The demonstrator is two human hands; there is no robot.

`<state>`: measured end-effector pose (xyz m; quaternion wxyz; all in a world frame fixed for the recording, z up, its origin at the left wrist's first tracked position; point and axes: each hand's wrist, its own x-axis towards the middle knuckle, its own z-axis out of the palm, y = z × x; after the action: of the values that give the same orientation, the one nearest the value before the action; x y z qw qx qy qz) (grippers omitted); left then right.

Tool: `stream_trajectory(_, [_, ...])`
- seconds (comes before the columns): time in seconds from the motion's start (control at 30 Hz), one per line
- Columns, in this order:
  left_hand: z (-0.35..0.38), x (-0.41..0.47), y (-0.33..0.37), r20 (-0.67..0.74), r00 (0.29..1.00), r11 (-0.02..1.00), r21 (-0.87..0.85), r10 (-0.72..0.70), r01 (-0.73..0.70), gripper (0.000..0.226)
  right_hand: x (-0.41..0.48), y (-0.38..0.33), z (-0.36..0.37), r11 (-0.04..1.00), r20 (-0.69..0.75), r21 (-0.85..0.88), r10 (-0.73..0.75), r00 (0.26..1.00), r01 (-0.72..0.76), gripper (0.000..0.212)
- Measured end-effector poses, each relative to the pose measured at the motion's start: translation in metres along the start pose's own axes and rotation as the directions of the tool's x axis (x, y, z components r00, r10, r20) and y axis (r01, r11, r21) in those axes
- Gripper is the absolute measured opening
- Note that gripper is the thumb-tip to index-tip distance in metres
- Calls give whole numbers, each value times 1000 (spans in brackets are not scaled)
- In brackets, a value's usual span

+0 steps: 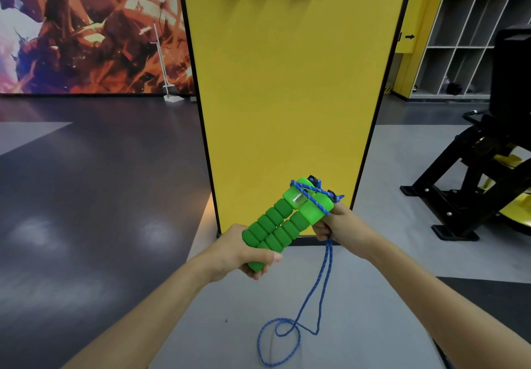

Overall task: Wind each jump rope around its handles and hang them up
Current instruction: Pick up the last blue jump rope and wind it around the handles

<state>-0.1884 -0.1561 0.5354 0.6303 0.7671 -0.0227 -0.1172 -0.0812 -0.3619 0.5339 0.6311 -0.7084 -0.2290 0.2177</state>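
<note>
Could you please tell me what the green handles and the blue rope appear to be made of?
The handles look like matte foam, ribbed into padded segments, with smoother, glossier plastic-looking top ends. The rope looks like braided cord, perhaps nylon, given its blue-and-white speckled weave.

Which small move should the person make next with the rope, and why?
Probably the right hand should carry the blue rope once more around the green handles. The left hand grips both handles together, only a few strands cross their tops, and a long loop hangs to the floor.
</note>
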Motion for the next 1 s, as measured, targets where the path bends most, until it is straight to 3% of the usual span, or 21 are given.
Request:
stream_trajectory(0.33, [10, 3, -3, -309, 948, 994, -104, -76, 45, 17, -12, -7, -2, 968, -1, -233, 95, 995, -93, 34])
stream_trajectory(0.53, [10, 9, 3, -367, 929, 992, 81, -58, 94, 21, -17, -20, -1, 906, -38, -402, 129, 991, -134, 35])
stream_trajectory(0.7, [5, 13, 5, -434, 900, 957, 245, -38, 159, 26, -20, -28, -3, 733, -43, -671, 108, 993, -109, 34])
stream_trajectory(1.0, [-2, 18, 7, -396, 918, 841, 488, -26, 234, 32, -22, -57, -9, 358, 36, -934, 39, 999, 19, 28])
